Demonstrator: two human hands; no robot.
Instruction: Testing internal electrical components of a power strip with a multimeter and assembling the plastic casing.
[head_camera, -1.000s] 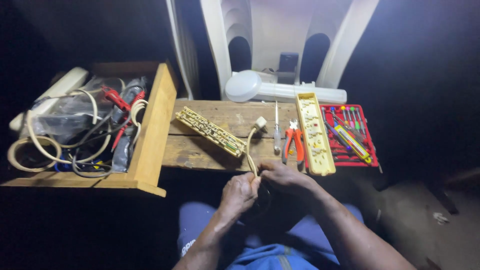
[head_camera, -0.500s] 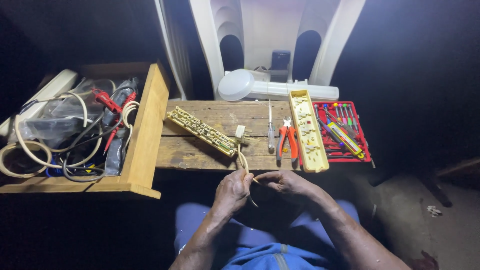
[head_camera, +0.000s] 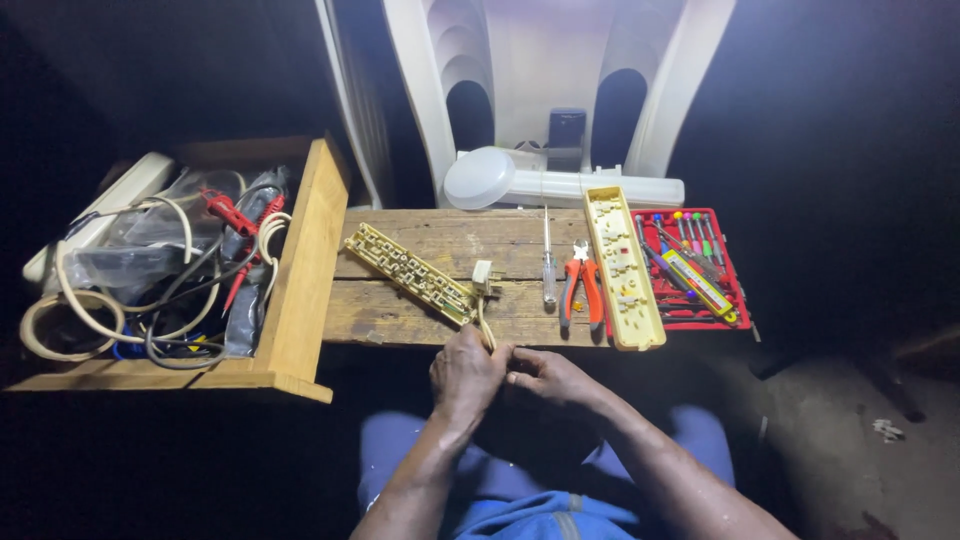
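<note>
Person seated at a low wooden bench (head_camera: 420, 310); both hands just off its near edge, over the lap. Left hand (head_camera: 466, 372) clenched round a cream cable (head_camera: 484, 325); fingers wrapped, grip firm. Right hand (head_camera: 548, 378) beside it, fingertips pinched toward the same cable's near end; whether they actually hold the cable, cannot tell. The cable's long axis runs away from the person, from the left hand over the near edge to a small cream plug (head_camera: 482, 277) lying mid-bench; so the free length lies ahead of the fingers, and the left hand is the nearer of the two.

Beside the plug, slanting toward the far left corner: opened power strip internals (head_camera: 410, 272). Right of the plug: screwdriver (head_camera: 548, 260); red-handled pliers (head_camera: 581, 285); yellow strip cover (head_camera: 623, 268) lying lengthwise; red tray of small screwdrivers (head_camera: 690, 265) at the right end. Wooden crate (head_camera: 300, 270) of tangled cables at the left end; white plastic chair (head_camera: 560, 90) behind the far edge.
</note>
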